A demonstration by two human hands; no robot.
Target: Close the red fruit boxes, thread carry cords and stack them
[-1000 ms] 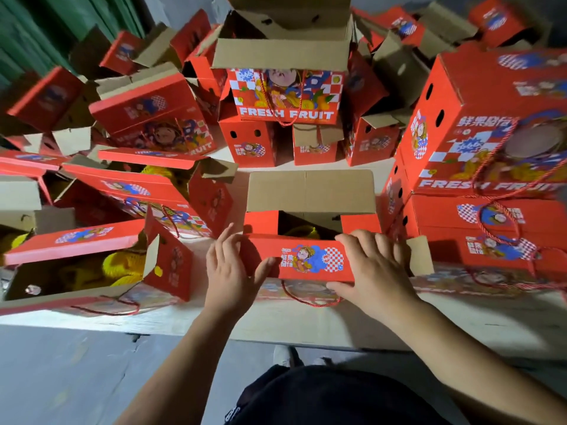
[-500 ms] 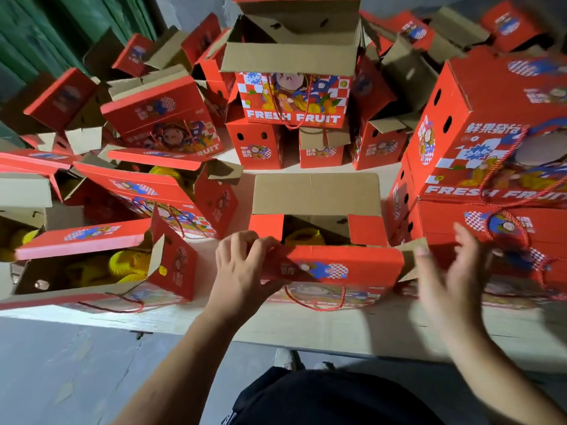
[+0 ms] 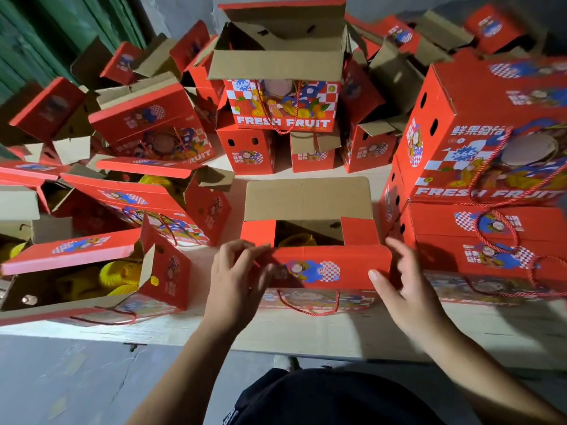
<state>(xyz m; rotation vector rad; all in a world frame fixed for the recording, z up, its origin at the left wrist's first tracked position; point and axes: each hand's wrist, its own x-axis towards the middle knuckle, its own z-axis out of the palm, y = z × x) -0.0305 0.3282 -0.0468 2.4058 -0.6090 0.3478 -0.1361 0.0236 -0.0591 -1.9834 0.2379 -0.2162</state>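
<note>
Open red printed cardboard fruit box (image 3: 310, 271) is sitting at the near edge of the pale wooden worktop (image 3: 306, 332), beside the stacked closed boxes (image 3: 484, 167). Left hand (image 3: 236, 277) is pinching the near flap's left corner; right hand (image 3: 408, 283), fingers spread, is pressing its right end. Risk: yellow fruit (image 3: 296, 240) bulging up and jamming the flap, or the red carry cord (image 3: 308, 308) getting trapped.

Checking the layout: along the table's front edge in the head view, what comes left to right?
Open box of yellow fruit → left hand → box being closed → right hand → closed stack.
</note>
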